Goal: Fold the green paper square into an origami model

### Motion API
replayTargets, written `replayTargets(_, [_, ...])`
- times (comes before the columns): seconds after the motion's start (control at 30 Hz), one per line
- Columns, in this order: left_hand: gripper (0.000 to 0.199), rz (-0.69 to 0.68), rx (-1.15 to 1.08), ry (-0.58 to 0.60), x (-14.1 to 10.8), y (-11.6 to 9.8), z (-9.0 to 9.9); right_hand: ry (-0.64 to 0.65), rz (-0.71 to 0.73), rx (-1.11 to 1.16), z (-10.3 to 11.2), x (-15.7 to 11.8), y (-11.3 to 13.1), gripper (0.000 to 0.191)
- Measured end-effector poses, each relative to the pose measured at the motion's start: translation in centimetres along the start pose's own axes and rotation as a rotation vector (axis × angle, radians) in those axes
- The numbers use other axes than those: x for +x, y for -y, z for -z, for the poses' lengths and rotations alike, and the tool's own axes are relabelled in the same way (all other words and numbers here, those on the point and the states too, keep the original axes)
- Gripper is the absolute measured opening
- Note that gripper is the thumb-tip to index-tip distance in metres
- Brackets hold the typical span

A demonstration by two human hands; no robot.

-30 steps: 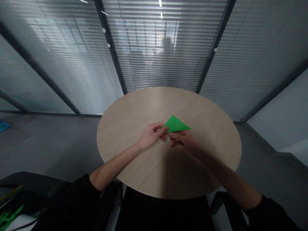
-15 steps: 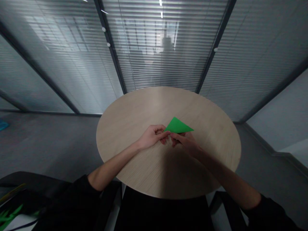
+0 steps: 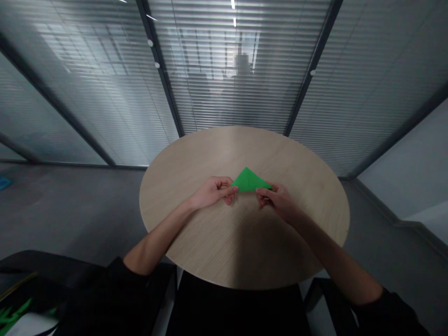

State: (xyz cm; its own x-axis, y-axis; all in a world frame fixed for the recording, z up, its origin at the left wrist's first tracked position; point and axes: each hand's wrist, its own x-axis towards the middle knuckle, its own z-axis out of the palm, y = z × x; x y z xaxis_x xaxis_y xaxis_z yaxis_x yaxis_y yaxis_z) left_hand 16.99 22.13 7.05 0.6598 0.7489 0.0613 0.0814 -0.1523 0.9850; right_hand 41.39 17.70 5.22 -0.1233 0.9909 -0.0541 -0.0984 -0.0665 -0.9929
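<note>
A green paper (image 3: 248,180) folded into a triangle is held over the middle of the round wooden table (image 3: 196,242), its peak pointing away from me. My left hand (image 3: 216,191) pinches its left corner between thumb and fingers. At the right corner, my right hand (image 3: 276,198) grips the paper the same way. A faint crease runs down from the peak. The fingers behind the paper are partly hidden.
Beyond the table stands a glass partition with blinds (image 3: 224,102). A dark chair (image 3: 38,266) is at the lower left, with green and white items (image 3: 31,324) near it. A blue object (image 3: 4,182) lies on the floor at far left.
My hands have moved apart, the left one leftward and the right one slightly to the right. The green paper has shifted left and now sits more evenly between them.
</note>
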Motion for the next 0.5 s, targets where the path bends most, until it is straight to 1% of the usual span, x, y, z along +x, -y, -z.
replayTargets(0.2, [0.031, -0.016, 0.017, 0.008, -0.1, 0.0, 0.9, 0.014, -0.009, -0.010, 0.7, 0.1, 0.6, 0.029])
replayTargets(0.33, [0.034, -0.032, 0.012, -0.031, -0.1, 0.1, 1.2, -0.030, -0.018, 0.033, 1.2, 0.1, 0.8, 0.027])
replayTargets(0.5, [0.036, -0.020, -0.005, -0.024, 0.0, 0.5, 1.1, -0.064, 0.002, 0.065, 1.4, -0.1, 1.3, 0.023])
